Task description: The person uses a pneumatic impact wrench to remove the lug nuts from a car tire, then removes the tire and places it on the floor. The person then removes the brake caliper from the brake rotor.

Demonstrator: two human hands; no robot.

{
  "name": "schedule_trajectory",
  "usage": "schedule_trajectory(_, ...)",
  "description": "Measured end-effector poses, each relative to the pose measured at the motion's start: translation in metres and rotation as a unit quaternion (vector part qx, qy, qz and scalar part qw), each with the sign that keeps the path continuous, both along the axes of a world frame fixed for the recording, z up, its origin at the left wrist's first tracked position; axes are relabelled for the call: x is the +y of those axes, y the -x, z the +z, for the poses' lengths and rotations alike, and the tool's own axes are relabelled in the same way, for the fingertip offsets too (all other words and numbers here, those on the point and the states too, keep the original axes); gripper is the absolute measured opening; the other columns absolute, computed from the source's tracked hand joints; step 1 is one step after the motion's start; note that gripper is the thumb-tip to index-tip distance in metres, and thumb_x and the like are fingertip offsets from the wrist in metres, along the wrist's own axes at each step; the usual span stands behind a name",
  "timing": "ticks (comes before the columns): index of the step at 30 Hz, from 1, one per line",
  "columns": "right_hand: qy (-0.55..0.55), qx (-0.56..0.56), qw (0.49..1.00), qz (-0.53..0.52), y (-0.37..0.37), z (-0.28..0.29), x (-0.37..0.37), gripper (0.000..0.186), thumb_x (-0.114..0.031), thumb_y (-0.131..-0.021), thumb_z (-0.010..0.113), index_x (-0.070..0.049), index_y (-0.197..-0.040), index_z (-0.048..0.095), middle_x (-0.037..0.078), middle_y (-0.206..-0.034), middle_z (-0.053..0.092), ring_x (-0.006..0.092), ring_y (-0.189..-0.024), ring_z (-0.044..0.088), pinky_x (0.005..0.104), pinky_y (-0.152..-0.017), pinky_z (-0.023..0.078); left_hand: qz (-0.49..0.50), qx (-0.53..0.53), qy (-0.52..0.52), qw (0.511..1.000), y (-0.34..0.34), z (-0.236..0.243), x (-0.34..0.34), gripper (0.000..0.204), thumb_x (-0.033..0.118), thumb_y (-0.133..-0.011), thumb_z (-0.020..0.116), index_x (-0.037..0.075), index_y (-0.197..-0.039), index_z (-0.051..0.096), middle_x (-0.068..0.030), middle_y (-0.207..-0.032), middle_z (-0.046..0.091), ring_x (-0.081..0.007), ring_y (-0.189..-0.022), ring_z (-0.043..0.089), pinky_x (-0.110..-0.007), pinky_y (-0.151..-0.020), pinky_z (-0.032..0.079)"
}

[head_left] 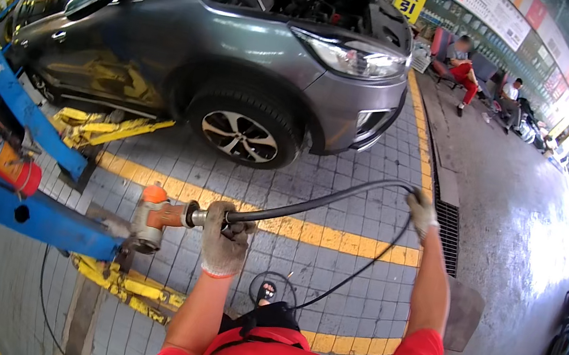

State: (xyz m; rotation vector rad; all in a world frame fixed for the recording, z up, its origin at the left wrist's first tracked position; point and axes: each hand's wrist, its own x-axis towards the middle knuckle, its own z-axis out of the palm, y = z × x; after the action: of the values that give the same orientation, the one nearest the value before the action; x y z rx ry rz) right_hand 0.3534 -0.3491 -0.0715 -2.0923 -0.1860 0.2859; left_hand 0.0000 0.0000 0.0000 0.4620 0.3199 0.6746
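My left hand (pixel 226 240), in a grey knitted glove, is closed around the metal coupling end of a thick black air hose (pixel 310 206). Joined to that end is an orange and grey air impact wrench (pixel 159 218), held out to the left above the tiles. Stretched out to the right, my gloved right hand (pixel 422 213) is closed on the hose where it bends over. From there a thinner black length runs down toward my feet and loops near my sandal (pixel 268 291).
A dark grey car (pixel 247 43) with its bonnet up stands ahead, front wheel (pixel 241 129) facing me. Blue lift posts (pixel 16 208) with yellow arms (pixel 115 130) and a red fire extinguisher (pixel 2 153) are at left. A floor grate (pixel 447 231) lies right. Two people (pixel 462 68) sit far right.
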Motion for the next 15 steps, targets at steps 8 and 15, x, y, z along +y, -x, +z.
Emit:
schedule_trajectory(8,-0.029,-0.029,0.897,0.440,0.080,0.239,0.228,0.079,-0.013,-0.087,0.077,-0.005,-0.159,0.043,0.021,-0.162,0.044,0.0315,-0.150,0.044,0.0393,-0.126,0.037,0.008,0.218,-0.139,0.966,-0.106,0.055,0.064,0.015,0.020,-0.098,0.073,0.010,-0.098,0.061,-0.0010,-0.077,0.060,-0.0119,-0.057,0.059,-0.025,-0.055,0.051)
schedule_trajectory(15,0.115,-0.110,0.800,0.578,0.136,0.167,0.488,0.072,-0.024,-0.083,0.076,-0.006,-0.147,0.050,0.025,-0.142,0.060,0.0412,-0.129,0.061,0.0465,-0.105,0.051,-0.150,0.119,-0.130,0.973,-0.162,-0.133,0.125,0.025,0.032,-0.100,0.073,0.010,-0.110,0.070,-0.0044,-0.099,0.068,-0.0154,-0.084,0.067,-0.030,-0.070,0.052)
